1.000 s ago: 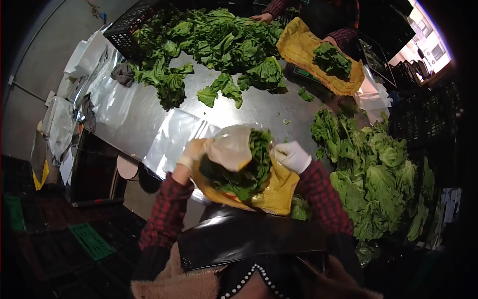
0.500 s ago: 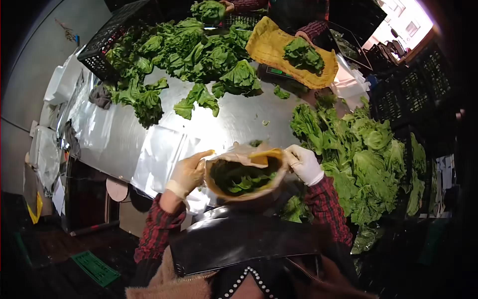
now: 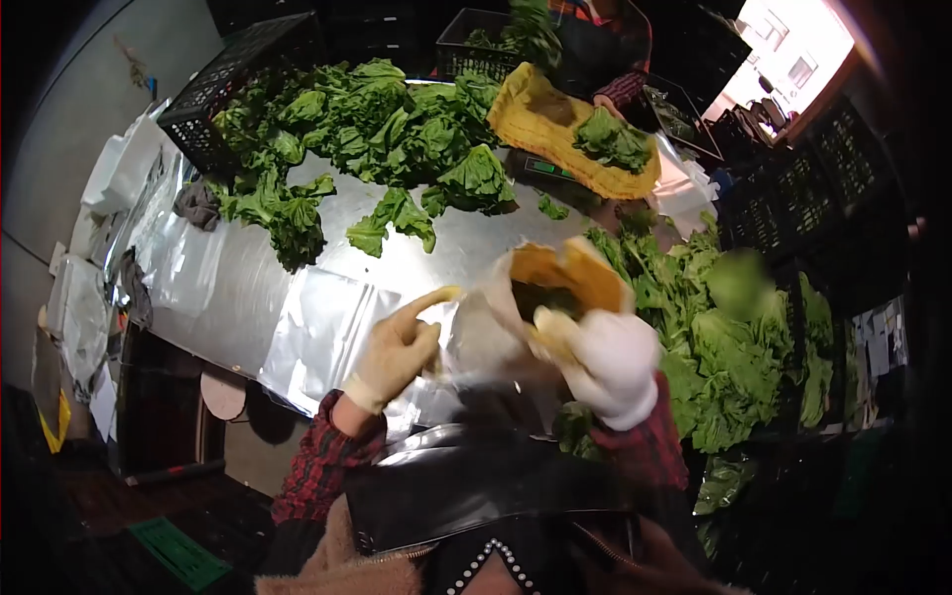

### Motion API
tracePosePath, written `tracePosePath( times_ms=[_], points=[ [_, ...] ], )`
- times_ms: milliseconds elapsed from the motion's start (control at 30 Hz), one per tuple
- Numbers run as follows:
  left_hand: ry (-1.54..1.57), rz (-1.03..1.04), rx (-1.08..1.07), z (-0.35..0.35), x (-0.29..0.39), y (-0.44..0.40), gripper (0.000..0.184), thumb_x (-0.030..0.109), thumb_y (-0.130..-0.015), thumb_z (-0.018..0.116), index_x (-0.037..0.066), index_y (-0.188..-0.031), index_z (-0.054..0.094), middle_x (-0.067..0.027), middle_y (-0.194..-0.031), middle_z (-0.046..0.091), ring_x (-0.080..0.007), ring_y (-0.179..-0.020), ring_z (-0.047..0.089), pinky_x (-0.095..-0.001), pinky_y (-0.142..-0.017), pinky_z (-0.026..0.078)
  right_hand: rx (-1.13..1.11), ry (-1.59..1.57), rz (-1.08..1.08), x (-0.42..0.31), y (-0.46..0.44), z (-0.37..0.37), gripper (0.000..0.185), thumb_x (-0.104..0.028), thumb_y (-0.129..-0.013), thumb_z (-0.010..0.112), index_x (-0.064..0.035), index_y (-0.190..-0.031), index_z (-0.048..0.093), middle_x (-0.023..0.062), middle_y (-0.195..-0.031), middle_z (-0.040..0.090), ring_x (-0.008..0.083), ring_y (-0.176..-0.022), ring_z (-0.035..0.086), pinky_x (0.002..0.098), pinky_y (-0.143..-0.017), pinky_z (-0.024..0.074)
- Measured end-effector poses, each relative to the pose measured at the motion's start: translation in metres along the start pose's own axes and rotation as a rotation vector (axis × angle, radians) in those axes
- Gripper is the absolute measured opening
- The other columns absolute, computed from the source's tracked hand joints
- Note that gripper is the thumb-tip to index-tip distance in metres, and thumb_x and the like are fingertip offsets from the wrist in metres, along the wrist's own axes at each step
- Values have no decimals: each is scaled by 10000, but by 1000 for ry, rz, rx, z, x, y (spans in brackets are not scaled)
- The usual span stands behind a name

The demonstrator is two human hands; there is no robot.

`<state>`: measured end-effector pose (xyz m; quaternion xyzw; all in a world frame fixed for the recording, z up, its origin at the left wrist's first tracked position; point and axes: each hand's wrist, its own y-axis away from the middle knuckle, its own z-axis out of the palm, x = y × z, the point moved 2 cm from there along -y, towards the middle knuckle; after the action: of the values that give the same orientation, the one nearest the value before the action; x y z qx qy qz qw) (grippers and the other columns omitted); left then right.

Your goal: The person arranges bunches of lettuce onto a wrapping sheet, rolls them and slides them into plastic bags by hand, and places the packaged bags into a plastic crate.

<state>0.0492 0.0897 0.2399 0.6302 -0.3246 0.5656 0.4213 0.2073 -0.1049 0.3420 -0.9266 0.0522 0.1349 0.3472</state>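
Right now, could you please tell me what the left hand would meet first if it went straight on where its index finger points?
Most likely the pale side of the yellow-lined bag, just ahead of the left hand in the picture, though the depth between them is unclear.

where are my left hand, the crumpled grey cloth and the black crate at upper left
Left hand [image 3: 393,355]: head view, back of the glove
Grey cloth [image 3: 197,205]: head view, middle of its crumpled heap
Black crate [image 3: 196,129]: head view, its perforated side wall
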Motion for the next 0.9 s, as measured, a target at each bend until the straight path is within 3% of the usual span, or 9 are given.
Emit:
tracePosePath(
  times_ms=[33,133,233,400,567,633,700,867,900],
  points=[
    [11,-7,4,6,15,9,448,143,-978,558,65,-1418,523,9,-596,585,-63,-561,565,-236,-564,484,-54,187,-83,-20,-2,-20,236,-243,-752,744,-142,-964,728,48,-668,616,231,-533,541,352,-477,411],
    [-88,108,-17,22,48,24,466,142,-982,548,63,-1438,496,10,-578,551,-61,-537,545,-236,-544,474,-303,108,-93,-29,-2,-9,256,-211,-732,755,-145,-979,729,37,-680,626,235,-559,537,346,-516,411],
    [-249,168,61,14,-25,-6,454,122,-970,540,65,-1419,511,-14,-560,554,-111,-493,552,-279,-526,479,-540,-32,-40,-14,-4,-4,266,-217,-761,719,-135,-1013,703,47,-758,627,238,-627,547,352,-580,424],
    [-326,250,-26,5,-42,2,451,87,-956,529,69,-1406,522,-35,-637,608,-147,-554,596,-301,-568,504,-452,-284,47,39,-26,-79,280,-272,-857,616,-106,-1080,639,87,-938,620,241,-764,578,376,-693,456],
    [-143,231,-240,2,-37,22,335,138,-995,534,44,-1307,610,-49,-805,639,-109,-745,622,-250,-730,525,-301,-200,-446,32,-70,-54,324,-327,-952,514,-76,-1147,575,127,-1117,612,243,-901,610,400,-807,488],
    [-188,334,-314,-1,-41,26,284,148,-1002,551,32,-1248,635,-62,-908,647,-119,-838,625,-262,-795,519,-191,192,-649,27,-75,38,135,-228,-732,656,-94,-748,668,82,-732,635,221,-590,599,359,-534,508],
    [-217,390,-333,-3,-44,31,262,152,-1006,560,25,-1218,648,-69,-959,651,-123,-884,626,-269,-828,516,-650,427,-512,49,-49,111,95,-150,-770,667,-63,-797,694,97,-726,648,224,-652,642,354,-572,527],
    [69,270,-244,-14,-61,38,198,157,-994,609,16,-1112,682,-58,-990,646,-130,-879,613,-271,-854,505,-535,-151,-269,38,-23,120,90,-115,-824,714,-26,-837,716,75,-703,666,179,-679,664,320,-587,523],
    [87,242,-248,-19,-64,37,189,160,-988,621,14,-1089,686,-50,-967,649,-125,-859,612,-266,-834,505,-603,-389,45,28,-20,112,111,-132,-836,732,-23,-849,717,62,-709,667,159,-687,657,308,-593,517]
  ],
)
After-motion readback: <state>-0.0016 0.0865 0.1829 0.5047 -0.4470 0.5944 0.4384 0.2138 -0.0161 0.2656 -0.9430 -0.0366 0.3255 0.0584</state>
